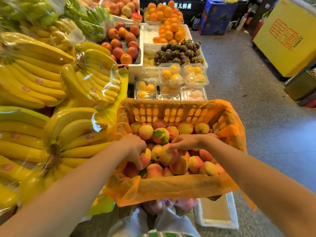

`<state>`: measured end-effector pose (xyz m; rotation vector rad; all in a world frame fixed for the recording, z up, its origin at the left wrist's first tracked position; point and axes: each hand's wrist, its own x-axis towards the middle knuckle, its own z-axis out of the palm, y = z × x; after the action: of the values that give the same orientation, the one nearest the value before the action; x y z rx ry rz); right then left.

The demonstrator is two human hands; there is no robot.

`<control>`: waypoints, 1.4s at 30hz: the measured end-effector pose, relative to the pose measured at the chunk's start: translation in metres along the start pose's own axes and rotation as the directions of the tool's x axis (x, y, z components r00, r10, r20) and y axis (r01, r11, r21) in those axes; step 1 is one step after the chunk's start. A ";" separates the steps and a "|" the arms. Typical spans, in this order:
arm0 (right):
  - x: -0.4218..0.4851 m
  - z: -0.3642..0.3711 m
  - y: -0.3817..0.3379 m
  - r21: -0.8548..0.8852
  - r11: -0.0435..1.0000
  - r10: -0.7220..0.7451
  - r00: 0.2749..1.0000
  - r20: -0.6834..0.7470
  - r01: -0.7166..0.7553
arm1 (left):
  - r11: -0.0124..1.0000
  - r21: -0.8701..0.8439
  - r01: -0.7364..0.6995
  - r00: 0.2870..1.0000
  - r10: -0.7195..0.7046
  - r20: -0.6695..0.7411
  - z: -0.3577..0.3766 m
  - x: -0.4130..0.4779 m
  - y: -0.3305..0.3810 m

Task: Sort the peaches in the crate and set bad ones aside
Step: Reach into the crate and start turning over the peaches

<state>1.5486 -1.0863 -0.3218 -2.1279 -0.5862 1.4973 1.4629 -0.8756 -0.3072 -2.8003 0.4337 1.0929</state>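
- You are at a fruit stall on a grey floor [256, 108]. The crate [171, 112], lined with an orange liner [171, 185], sits straight in front of you.
- The peaches [185, 128] lie heaped inside the crate, from the near edge up to the far wall.
- Your left arm comes in over the crate's left edge. Your left hand [135, 147] is turned palm down, its fingers curled round a side peach [145, 159] near the left wall, with the thumb low on its near side.
- Your right arm crosses the right edge with the wrist bent to the left. Your right hand [185, 142] hangs over the middle of the pile, its fingertips clamped on top of a middle peach [166, 155], which sits a little higher than those around it.
- The two held peaches are close together, with one pale peach between them.
- A leafy peach [160, 135] lies just beyond your hands, towards the far wall.
- Wrapped bananas [34, 74] crowd the crate's left side, and the nearest bunch touches the liner.
- Past the far wall stand clear boxes [171, 74] of yellow fruit, then mangosteens [179, 52], oranges [169, 29] and a tray of nectarines [123, 43].
- Below the near edge you can see a white foam box [217, 218] at the right and some pinkish fruit in a bag [153, 206]. The crate hides most of that fruit.
- A yellow carton [287, 36] stands well apart, across the floor at the right.
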 end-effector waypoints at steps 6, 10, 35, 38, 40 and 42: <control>0.003 0.010 -0.007 -0.166 0.985 -0.045 0.999 0.017 0.047 | 0.999 0.030 -0.035 0.996 0.037 -0.083 -0.002 -0.004 -0.010; -0.002 0.010 -0.014 -0.085 0.986 -0.148 0.987 -0.059 0.142 | 0.998 -0.038 -0.057 0.954 0.043 -0.298 0.001 -0.012 -0.024; 0.035 0.030 -0.054 -0.433 0.821 -0.519 0.802 -0.296 0.372 | 0.938 -0.342 0.048 0.597 -0.301 -0.743 0.008 -0.008 -0.059; 0.008 0.003 -0.031 -0.313 0.890 -0.449 0.757 -0.475 0.331 | 0.956 -0.284 -0.069 0.612 -0.184 -0.769 -0.020 0.009 -0.041; -0.013 -0.016 -0.008 -0.294 0.930 -0.355 0.745 -0.565 0.220 | 0.947 -0.273 -0.171 0.662 -0.095 -0.744 -0.037 0.022 -0.025; -0.034 -0.032 0.018 -0.299 0.954 -0.211 0.776 -0.595 0.030 | 0.938 -0.253 -0.236 0.750 0.011 -0.661 -0.050 0.041 -0.010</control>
<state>1.5699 -1.1251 -0.2973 -2.5495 -0.6846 0.5797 1.5266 -0.8849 -0.2983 -3.4483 0.5421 0.1356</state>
